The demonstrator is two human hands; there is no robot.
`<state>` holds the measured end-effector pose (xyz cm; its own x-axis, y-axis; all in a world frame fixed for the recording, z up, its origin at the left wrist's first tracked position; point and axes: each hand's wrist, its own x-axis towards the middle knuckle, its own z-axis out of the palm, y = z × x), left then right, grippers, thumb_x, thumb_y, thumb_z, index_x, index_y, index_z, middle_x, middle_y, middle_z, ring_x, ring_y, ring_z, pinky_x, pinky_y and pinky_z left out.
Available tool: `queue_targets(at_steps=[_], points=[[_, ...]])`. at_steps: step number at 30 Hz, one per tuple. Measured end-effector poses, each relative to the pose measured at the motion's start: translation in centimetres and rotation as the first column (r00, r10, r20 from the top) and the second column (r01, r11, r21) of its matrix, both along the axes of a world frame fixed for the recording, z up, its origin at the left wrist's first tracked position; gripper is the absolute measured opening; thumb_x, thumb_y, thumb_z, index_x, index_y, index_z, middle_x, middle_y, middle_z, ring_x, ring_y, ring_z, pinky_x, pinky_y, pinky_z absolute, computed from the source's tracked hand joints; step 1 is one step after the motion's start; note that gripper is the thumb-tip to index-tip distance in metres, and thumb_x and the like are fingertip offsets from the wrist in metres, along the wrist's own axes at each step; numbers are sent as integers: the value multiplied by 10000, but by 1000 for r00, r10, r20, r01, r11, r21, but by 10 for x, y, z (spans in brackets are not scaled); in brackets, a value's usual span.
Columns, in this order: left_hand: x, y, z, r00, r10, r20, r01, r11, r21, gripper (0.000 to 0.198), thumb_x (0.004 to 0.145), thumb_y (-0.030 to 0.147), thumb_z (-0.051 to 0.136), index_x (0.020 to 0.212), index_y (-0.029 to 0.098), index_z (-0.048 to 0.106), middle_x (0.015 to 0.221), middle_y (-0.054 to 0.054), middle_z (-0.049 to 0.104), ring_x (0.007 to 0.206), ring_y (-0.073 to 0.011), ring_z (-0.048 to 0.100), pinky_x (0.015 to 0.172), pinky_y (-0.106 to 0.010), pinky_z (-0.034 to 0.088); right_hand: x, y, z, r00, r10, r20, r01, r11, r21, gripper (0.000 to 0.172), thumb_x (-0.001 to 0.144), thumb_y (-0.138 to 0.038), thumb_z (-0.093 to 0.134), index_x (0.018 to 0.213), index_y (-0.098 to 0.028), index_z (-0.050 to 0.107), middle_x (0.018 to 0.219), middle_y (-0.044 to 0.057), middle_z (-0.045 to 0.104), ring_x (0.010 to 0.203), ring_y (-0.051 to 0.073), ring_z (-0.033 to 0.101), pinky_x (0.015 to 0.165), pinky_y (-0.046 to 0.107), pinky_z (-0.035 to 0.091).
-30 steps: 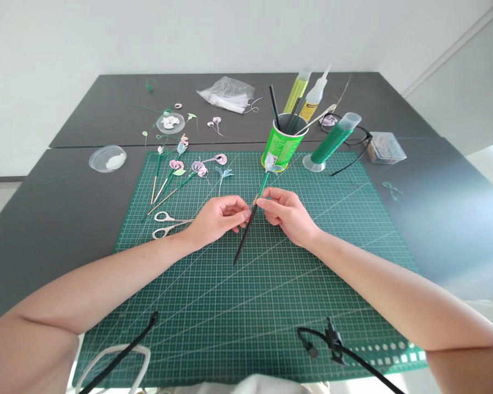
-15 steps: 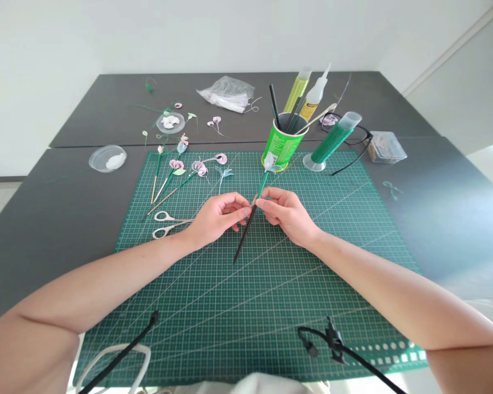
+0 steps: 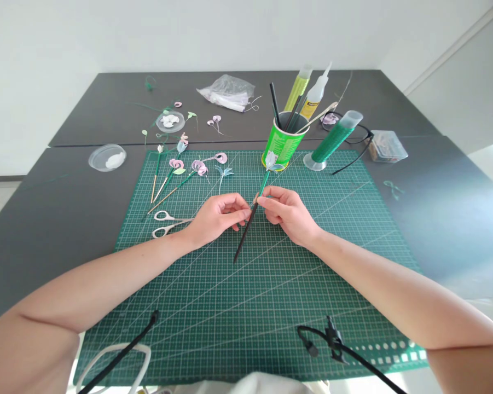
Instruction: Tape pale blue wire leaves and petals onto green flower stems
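A black stick [image 3: 243, 241] slants up over the mat, its upper part wrapped in green thread [image 3: 265, 183]. At its top end sits a pale blue-white flower [image 3: 271, 161] with small leaf-like petals. My right hand [image 3: 289, 214] pinches the stick between thumb and forefinger, around where green meets black. Just left of it, my left hand [image 3: 217, 216] is closed in a pinch close to the stick. Something thin shows at its fingertips, too fine to name. White-handled scissors [image 3: 163, 231] lie beside my left wrist, their blades partly hidden by it.
Behind my hands stands a green can [image 3: 285, 143] of sticks, with a spool of green thread [image 3: 334, 142] to its right. Several stemmed flowers [image 3: 176, 164] lie at left on the cutting mat [image 3: 246, 317]. Eyeglasses [image 3: 369, 137] and a clear box [image 3: 388, 146] are at right.
The stick with its flower and my right hand have shifted very slightly up and to the right. My left hand stays almost in place.
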<state>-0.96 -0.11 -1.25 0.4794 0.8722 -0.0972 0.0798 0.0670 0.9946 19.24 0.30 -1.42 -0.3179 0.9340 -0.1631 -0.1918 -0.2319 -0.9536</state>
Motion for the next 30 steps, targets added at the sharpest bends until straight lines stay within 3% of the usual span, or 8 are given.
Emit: queue_targets(at_steps=[12, 22, 30], points=[[-1, 0, 3, 999, -33, 17, 33, 999, -7, 139, 840, 262, 701, 748, 168, 655, 703, 12, 667, 641, -111, 617, 627, -244, 532, 1, 0, 2, 1000, -16, -25, 16, 1000, -13, 405, 727, -467, 885, 748, -188, 591, 473, -129, 328, 428, 36, 226, 426, 230, 129], [1, -1, -4, 995, 48, 83, -41, 996, -79, 252, 976, 389, 634, 954, 147, 698, 920, -44, 722, 837, -147, 711, 764, -278, 599, 2, 1, -2, 998, 44, 33, -46, 998, 48, 428, 774, -527, 855, 766, -196, 584, 464, -120, 360, 429, 43, 226, 424, 238, 128], [0, 0, -5, 999, 15, 46, -14, 1000, -25, 237, 941, 384, 707, 908, 150, 679, 866, -25, 699, 792, -135, 685, 722, -264, 592, 1, 0, -5, 994, 55, 91, -61, 996, 63, 445, 748, -520, 889, 787, -196, 585, 461, -124, 364, 432, 46, 199, 417, 251, 103]])
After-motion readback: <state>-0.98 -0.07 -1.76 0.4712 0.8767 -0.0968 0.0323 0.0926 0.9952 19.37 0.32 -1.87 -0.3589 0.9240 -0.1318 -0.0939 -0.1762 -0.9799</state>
